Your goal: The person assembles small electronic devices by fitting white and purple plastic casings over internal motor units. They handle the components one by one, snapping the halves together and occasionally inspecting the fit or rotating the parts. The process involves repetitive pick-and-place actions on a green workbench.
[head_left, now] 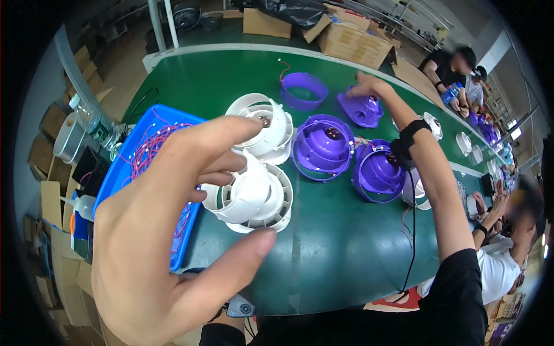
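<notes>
My left hand (156, 230), large in the foreground, is open with thumb and fingers wide apart and nothing between them. Behind it on the green table are two white plastic fan-like housings, the nearer one (276, 199) with a slatted ring, the farther one (266, 135) holding small copper-coloured parts. My right hand (372, 86) reaches to the far side of the table, fingers apart, over the edge of a small purple housing (365, 111); whether it grips is unclear. Nearer stand two more purple housings, one left (323, 144) and one right (378, 170), with dark round centres.
A blue tray (109, 173) of red and dark wires lies on the left, beside a plastic bottle (95, 124). A purple ring (304, 91) sits toward the back. Cardboard boxes (352, 43) stand beyond the table (219, 66). Other people work at the right. A black cord hangs from my right wrist.
</notes>
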Available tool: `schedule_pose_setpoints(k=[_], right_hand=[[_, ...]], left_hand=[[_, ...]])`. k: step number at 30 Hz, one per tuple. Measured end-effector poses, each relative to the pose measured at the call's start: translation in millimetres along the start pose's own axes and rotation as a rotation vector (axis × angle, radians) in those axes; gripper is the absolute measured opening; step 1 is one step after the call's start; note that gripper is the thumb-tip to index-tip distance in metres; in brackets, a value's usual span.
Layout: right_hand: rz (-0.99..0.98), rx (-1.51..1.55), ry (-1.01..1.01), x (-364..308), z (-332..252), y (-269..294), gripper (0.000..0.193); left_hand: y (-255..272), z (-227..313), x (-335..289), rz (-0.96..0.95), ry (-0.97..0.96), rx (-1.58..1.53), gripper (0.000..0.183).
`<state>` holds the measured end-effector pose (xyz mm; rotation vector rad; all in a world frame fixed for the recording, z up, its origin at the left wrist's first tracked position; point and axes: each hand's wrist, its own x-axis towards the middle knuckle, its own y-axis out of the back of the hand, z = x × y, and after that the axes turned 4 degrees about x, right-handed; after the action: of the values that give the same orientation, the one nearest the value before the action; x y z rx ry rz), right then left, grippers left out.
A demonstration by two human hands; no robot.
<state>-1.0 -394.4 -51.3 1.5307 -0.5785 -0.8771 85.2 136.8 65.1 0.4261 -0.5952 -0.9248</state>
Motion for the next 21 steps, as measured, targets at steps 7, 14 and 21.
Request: schedule_pose_setpoints(k=[7,14,21], right_hand=[[-0.005,-0.058,0.076,6.4,-19.2,-6.8,0.094],[-0.305,0.385,-0.311,-1.7,37.0,-2.7,0.113],[-0.23,0.706,-0.043,-3.9,43.4,-9.3,0.104]], left_hand=[[3.5,-3.0,2.2,0.048,-0.019,0.094,0.07],[-5.7,-11.1,10.9,-0.019,-0.152,-0.029,0.066],[-5.6,-5.6,9.8,-0.001,-0.15,0.07,0.064]])
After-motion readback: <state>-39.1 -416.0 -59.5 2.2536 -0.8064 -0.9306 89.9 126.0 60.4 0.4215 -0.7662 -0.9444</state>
